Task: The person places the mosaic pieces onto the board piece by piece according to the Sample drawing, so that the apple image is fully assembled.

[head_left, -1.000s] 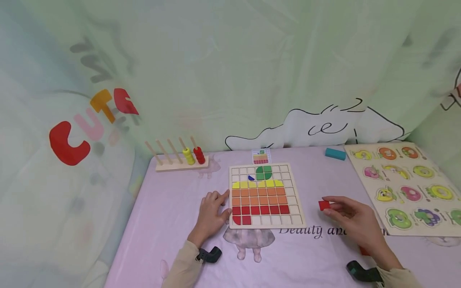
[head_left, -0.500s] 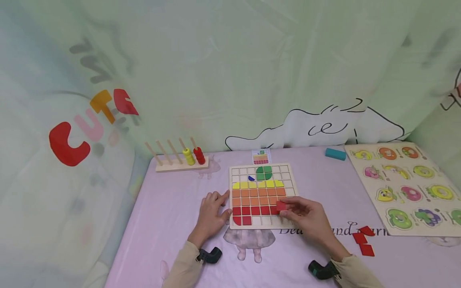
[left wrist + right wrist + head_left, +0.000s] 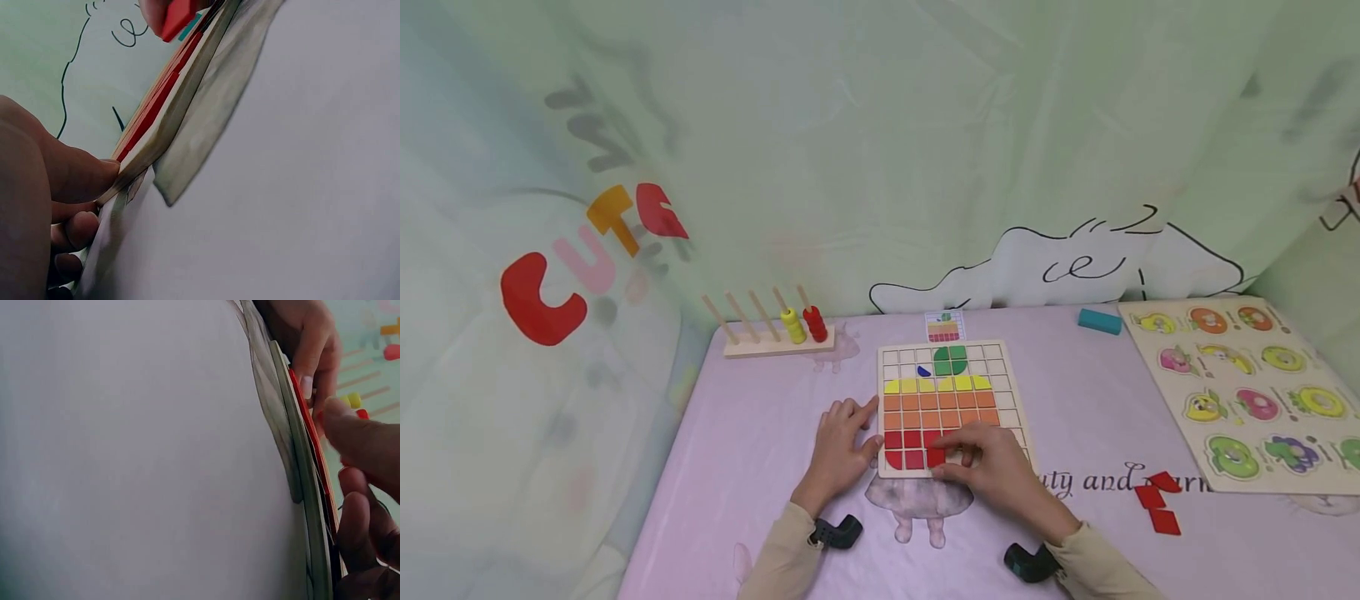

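Note:
A square wooden grid board lies on the table, with green, blue, yellow, orange and red tiles in its cells. Over the bottom row, my right hand pinches a red square tile between thumb and fingers. In the left wrist view that red tile is just above the board's surface. My left hand rests beside the board, index finger and thumb touching its left edge. The left thumb meets the board's edge in the left wrist view. Part of the right side of the bottom row is hidden behind the right hand.
Several loose red tiles lie to the right. A fruit puzzle board is at far right, near a teal block. Behind the grid board stands a small pattern card. A peg stand with yellow and red beads is at back left.
My right hand has moved left from the table's right side, carrying the red square tile over the board's bottom row. The loose red tiles came into sight. My left hand has stayed put.

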A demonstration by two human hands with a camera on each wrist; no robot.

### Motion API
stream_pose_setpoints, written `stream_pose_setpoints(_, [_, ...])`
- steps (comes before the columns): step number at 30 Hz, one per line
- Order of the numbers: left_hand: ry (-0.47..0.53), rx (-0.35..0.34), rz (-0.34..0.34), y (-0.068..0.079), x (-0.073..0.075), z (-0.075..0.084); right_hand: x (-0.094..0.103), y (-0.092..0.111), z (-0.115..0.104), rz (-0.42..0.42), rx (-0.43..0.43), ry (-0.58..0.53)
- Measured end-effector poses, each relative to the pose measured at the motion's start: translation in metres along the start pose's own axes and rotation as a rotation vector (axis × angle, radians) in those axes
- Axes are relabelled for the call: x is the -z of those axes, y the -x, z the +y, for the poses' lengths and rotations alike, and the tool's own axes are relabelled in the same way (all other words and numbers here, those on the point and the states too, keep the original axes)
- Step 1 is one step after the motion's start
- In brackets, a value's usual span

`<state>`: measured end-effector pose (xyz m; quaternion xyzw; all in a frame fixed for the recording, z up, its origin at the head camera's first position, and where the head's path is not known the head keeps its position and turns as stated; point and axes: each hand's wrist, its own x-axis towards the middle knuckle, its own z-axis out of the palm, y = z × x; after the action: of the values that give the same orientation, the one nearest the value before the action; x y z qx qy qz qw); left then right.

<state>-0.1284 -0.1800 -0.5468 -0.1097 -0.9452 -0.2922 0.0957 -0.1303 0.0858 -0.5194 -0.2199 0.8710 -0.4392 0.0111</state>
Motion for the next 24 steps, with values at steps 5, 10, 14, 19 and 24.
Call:
stream_pose_setpoints(5, [-0.006,-0.018,0.008,-0.0003,0.0004,-0.001,-0.0011,-0.0025,-0.005,-0.042,-0.048,0.067])
stream_pose_setpoints(10, [-0.004,-0.04,0.026,-0.0005,-0.0008,-0.0014,0.0014,-0.0036,-0.0073,-0.064,-0.101,0.055])
stream_pose_setpoints(14, [0.001,-0.021,0.015,-0.0005,-0.001,-0.0011,0.0035,-0.0033,-0.0057,-0.067,-0.08,0.038])
stream_pose_setpoints(19, [0.0,-0.008,0.002,-0.0004,0.0,-0.0004,0.0012,-0.0049,-0.0038,-0.053,-0.033,0.069])
stream_pose_setpoints(24, [0.008,-0.016,0.004,-0.0003,0.0002,-0.0003,0.0018,-0.006,-0.0025,-0.067,-0.02,0.087])
